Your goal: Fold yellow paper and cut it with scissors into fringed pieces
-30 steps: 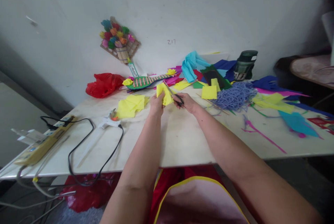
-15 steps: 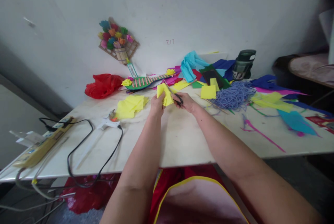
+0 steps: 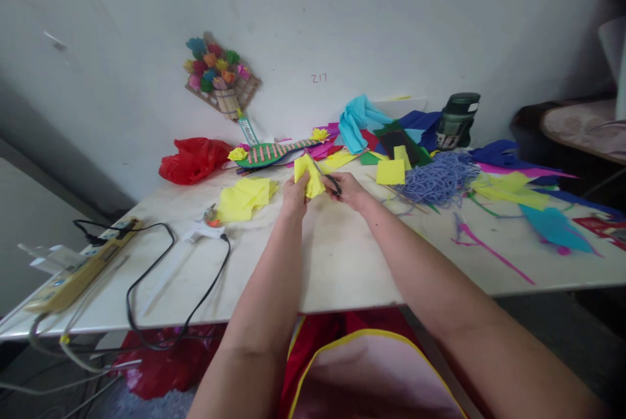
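Observation:
Over the middle of the white table [image 3: 342, 262], my left hand [image 3: 294, 195] is closed on a folded piece of yellow crepe paper [image 3: 307, 174]. My right hand [image 3: 351, 189] grips a pair of scissors [image 3: 334, 186] by the dark handles. The blades point up and to the left, against the right side of the paper. Exactly how far they are apart is too small to tell. To the left of my left hand lies another yellow crepe paper piece [image 3: 246, 199]. Behind the hands rests a green shape with pink woven strips [image 3: 274, 153] and yellow paper flowers.
A hot glue gun [image 3: 203, 230] with a black cord and a power strip [image 3: 83, 269] lie at left. A red plastic bag [image 3: 193, 159] sits behind. On the right are purple string [image 3: 435, 178], coloured papers and a dark green bottle [image 3: 457, 120]. Paper flowers [image 3: 218, 67] hang on the wall.
The scissors and my right hand have shifted very slightly against the yellow paper. Everything else looks the same.

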{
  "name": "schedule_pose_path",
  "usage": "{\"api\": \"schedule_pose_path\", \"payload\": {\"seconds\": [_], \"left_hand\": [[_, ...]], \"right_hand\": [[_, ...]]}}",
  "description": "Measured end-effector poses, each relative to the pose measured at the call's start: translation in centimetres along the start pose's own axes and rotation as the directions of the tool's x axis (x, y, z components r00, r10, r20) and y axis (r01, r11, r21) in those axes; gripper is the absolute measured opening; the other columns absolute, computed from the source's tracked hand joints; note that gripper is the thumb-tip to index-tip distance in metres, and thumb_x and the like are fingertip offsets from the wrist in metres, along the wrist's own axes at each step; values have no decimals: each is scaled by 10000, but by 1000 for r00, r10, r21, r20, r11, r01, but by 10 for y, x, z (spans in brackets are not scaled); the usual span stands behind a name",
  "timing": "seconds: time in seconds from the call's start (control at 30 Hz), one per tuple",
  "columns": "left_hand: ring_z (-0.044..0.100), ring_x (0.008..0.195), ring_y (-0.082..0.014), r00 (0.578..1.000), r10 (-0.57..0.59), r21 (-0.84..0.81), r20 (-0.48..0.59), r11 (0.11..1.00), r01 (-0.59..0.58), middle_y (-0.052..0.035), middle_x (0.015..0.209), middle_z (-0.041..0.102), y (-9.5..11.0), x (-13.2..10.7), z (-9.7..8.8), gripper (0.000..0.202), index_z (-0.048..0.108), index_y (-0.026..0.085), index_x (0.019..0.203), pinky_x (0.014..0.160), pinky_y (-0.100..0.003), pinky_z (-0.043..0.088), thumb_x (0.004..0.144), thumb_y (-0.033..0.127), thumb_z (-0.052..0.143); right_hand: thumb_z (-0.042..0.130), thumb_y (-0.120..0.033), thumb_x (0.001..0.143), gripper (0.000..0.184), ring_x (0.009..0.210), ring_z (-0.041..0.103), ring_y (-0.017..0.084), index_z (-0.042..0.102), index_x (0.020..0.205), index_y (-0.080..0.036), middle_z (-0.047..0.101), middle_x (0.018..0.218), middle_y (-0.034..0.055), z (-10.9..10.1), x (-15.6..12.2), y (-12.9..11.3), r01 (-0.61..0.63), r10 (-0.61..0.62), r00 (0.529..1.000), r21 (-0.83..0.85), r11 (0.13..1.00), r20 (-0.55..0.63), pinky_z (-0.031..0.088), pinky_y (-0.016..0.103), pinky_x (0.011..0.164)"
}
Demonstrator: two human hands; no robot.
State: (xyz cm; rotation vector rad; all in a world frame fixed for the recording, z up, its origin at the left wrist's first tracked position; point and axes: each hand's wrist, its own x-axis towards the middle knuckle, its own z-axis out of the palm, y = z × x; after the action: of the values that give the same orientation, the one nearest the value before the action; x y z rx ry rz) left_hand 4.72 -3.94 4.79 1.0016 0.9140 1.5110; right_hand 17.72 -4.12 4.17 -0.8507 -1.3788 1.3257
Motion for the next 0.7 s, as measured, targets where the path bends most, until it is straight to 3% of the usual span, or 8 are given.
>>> {"api": "schedule_pose_path", "payload": {"seconds": [0.13, 0.33, 0.7], "left_hand": [[334, 345, -36, 1000, 7, -2, -7, 1000, -7, 56, 485, 415, 0, 0, -1, 208, 498, 153, 693, 332, -188, 164, 635, 299, 636], [351, 347, -40, 1000, 3, 3, 27, 1000, -3, 47, 485, 428, -2, 1, 0, 203, 497, 148, 677, 332, -184, 172, 624, 290, 632], [344, 351, -41, 996, -11, 21, 83, 1000, 10, 40, 492, 431, -3, 0, 0, 200, 514, 146, 688, 326, -186, 160, 636, 303, 627]], "right_hand": [[657, -387, 629, 273, 329, 381, 33, 503, 629, -162, 453, 450, -61, 1, -1, -1, -21, 21, 1000, -16, 1000, -2, 236, 159, 307], [583, -505, 667, 367, 327, 402, 42, 487, 616, -155, 474, 458, -38, -1, -5, -3, 20, -19, 999, -26, 999, 48, 160, 158, 269], [595, -518, 649, 370, 332, 395, 42, 499, 638, -160, 475, 459, -43, -3, -4, -1, 7, -7, 1000, -7, 1000, 11, 172, 162, 284]]}}
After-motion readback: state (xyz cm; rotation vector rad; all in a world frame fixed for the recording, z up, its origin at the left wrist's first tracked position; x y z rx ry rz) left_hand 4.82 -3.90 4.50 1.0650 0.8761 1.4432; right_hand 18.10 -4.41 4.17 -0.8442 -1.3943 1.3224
